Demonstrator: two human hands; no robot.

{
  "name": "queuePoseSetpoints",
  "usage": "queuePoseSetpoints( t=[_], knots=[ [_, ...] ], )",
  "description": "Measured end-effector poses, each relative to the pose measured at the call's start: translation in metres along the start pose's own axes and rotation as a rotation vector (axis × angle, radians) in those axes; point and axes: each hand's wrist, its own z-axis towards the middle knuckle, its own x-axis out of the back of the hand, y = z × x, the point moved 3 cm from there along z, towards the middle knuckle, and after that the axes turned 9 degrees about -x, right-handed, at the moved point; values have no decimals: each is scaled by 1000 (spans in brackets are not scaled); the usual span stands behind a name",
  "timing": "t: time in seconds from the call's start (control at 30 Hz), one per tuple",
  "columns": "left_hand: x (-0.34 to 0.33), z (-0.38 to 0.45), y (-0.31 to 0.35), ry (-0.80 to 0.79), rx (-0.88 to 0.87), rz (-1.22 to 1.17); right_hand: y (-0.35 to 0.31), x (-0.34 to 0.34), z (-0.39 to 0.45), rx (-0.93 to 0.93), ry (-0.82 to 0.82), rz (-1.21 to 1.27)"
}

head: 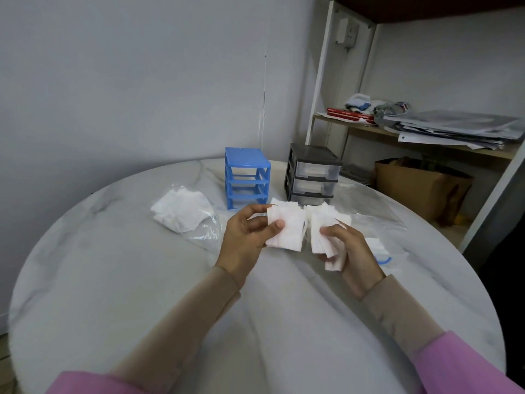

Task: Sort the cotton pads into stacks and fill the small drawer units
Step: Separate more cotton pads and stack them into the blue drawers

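Each hand has its own grip on some pads: left hand (245, 234) holds one bunch (285, 227), right hand (353, 248) another (324, 231), likely to sort them.

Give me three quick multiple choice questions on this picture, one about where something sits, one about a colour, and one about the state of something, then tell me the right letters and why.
1. Where does the loose pile of cotton pads lie relative to the blue drawer frame?
A. On top of it
B. To its left on the table
C. Inside the grey unit

2. What colour is the drawer unit that has clear drawers in it?
A. Dark grey
B. Red
C. Yellow

3. What state is the blue frame in?
A. Lying on its side
B. Full of closed drawers
C. Upright with its slots empty

Answers:
1. B, the pile rests on a clear plastic bag left of the frame.
2. A, its casing is dark grey around three clear drawers.
3. C, it stands upright and you can see straight through its slots.

The left hand and right hand each hold a bunch of pads.
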Motion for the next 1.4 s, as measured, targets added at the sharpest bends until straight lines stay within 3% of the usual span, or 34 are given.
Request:
queuePoseSetpoints(
  t=[0.27, 0.7, 1.07, 1.2, 1.4],
  knots=[
    [-3, -2, -2, -34, 14, -20, 0, -1, -5, 38, -7, -78],
    [-5, -4, -1, -28, -9, 38, -5, -2, -7, 285, 7, -243],
    [0, -2, -4, 41, -31, 75, -2, -5, -6, 236, -32, -258],
    [3, 0, -5, 91, -43, 120, 1, -1, 0, 101, 34, -98],
    [9, -1, -8, 162, -137, 261, -2, -1, -1, 133, -1, -16]
  ],
)
